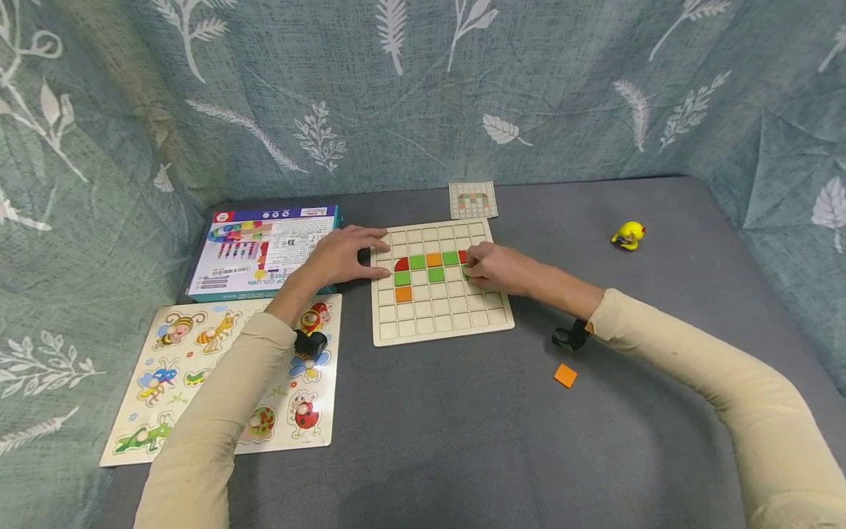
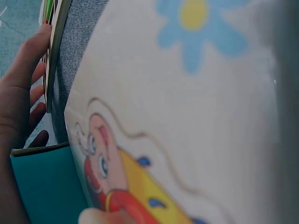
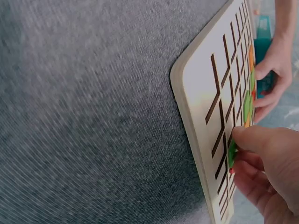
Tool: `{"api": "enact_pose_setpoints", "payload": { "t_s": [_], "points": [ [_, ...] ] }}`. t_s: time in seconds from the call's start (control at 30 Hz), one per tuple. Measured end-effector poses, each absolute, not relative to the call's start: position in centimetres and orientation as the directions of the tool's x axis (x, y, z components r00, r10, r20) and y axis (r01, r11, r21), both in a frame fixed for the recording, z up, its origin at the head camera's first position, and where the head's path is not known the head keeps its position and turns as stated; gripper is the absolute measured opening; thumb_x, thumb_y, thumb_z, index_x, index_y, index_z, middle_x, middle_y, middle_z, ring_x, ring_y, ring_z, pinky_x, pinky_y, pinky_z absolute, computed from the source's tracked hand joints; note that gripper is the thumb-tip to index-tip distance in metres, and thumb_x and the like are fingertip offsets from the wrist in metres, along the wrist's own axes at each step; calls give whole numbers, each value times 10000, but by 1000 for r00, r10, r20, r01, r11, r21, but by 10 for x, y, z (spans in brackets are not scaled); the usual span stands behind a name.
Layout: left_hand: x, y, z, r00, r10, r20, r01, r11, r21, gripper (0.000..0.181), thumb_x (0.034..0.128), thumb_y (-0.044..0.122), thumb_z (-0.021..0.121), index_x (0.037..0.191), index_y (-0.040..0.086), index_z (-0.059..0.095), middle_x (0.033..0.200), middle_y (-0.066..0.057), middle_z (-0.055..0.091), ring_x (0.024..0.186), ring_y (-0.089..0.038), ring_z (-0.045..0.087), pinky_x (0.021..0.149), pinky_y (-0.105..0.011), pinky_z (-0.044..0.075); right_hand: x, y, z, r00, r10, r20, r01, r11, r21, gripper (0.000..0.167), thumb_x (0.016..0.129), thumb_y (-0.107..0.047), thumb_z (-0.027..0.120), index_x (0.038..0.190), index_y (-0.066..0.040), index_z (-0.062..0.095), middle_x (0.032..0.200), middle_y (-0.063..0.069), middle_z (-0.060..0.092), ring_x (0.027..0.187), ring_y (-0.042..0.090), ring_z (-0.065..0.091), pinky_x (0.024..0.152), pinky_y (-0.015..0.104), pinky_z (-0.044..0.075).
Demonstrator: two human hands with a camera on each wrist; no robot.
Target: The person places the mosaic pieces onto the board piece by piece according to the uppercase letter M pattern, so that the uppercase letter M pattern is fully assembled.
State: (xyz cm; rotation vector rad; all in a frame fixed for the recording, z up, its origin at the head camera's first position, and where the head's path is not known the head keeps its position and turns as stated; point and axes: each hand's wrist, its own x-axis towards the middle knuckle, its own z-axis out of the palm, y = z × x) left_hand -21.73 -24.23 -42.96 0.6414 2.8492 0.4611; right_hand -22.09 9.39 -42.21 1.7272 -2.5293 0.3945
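Observation:
A wooden grid board (image 1: 443, 323) lies on the grey surface, with green, red and orange tiles in several of its squares. At its left edge my left hand (image 1: 344, 255) touches the board with thumb and fingers spread apart. My right hand (image 1: 499, 268) is over the board's right side. In the right wrist view its thumb and fingertips pinch a green square tile (image 3: 232, 150) at the grid; a bit of red shows beside the fingertips. The fingers partly cover both pieces. A small pattern card (image 1: 472, 200) lies just behind the board.
On the left, a colourful box (image 1: 228, 268) stands behind an insect peg puzzle (image 1: 221, 382), with the left forearm above the puzzle. A loose orange tile (image 1: 565, 375) lies near the right wrist. Further back on the right sits a yellow toy duck (image 1: 628, 235).

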Motion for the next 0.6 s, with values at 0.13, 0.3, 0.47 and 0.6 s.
{"api": "enact_pose_setpoints", "payload": {
  "t_s": [0.13,0.3,0.47,0.6],
  "points": [
    [-218,-242,-430,-887,447,-113,390,859,331,574,814,564,699,1290,250,638,1536,26,416,1401,-264,378,1121,-552,318,-212,101,-421,-405,-896,183,-909,373,-186,223,884,-96,696,1079,9,722,976,143,638,881,263,614,732,363,534],
    [-219,-241,-430,-883,455,-117,399,858,324,580,814,577,691,1290,250,637,1538,23,414,1405,-268,372,1122,-558,314,-191,125,-418,-405,-887,219,-912,375,-167,336,872,-150,721,1181,-24,680,1036,114,665,913,240,617,702,342,542],
    [-219,-241,-428,-885,453,-109,396,855,333,566,813,558,703,1282,249,644,1533,23,422,1406,-270,376,1124,-562,311,-171,154,-418,-432,-874,221,-899,399,-180,387,851,-191,747,1207,-60,676,1057,70,680,910,198,617,693,329,544],
    [-218,-241,-428,-888,449,-100,395,856,334,564,811,554,708,1279,245,647,1529,21,429,1400,-272,384,1123,-560,314,-161,171,-421,-511,-836,201,-854,468,-228,417,878,-253,719,1252,-83,650,1099,53,675,937,178,613,725,341,545]
  ]
}}
